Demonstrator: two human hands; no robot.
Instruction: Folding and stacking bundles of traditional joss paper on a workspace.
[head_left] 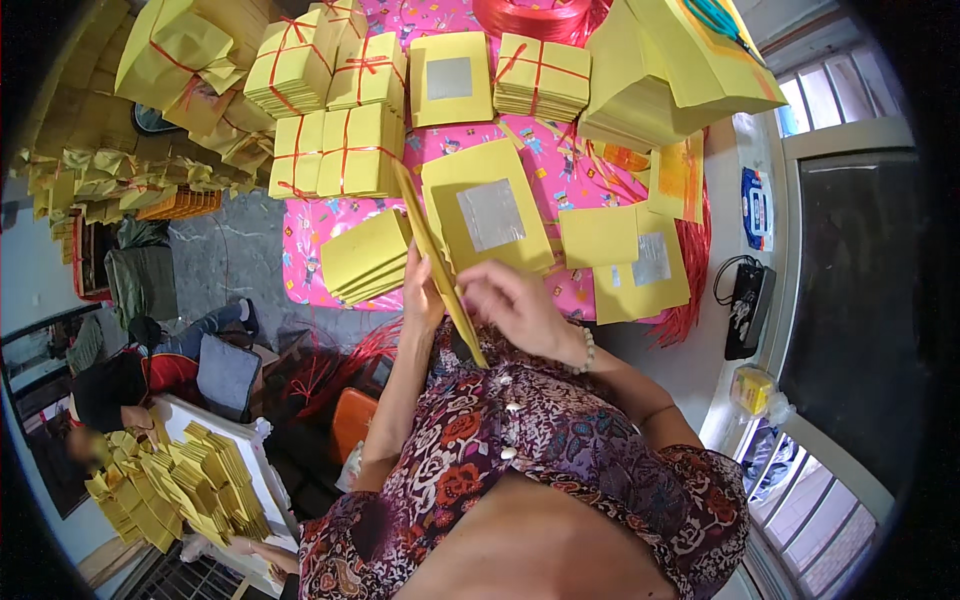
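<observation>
My left hand [422, 292] grips a thin stack of yellow joss paper [436, 262], held upright and edge-on to me at the table's near edge. Close to its right face is my right hand [522, 312], fingers bent and smeared by motion; whether they touch the paper I cannot tell. Just beyond lies a yellow pile [455, 170] with a silver foil square [491, 214] on top. Fanned yellow stacks [365, 258] rest to the left. On the right, a plain yellow stack [598, 237] overlaps a foil-marked one [640, 292].
Bundles tied with red string [362, 150] line the far side of the pink-covered table [300, 235]. A tall yellow pile [640, 90], teal-handled scissors [710, 15] and a red string roll [545, 18] are there too. At lower left, another person sits by yellow stacks [205, 475].
</observation>
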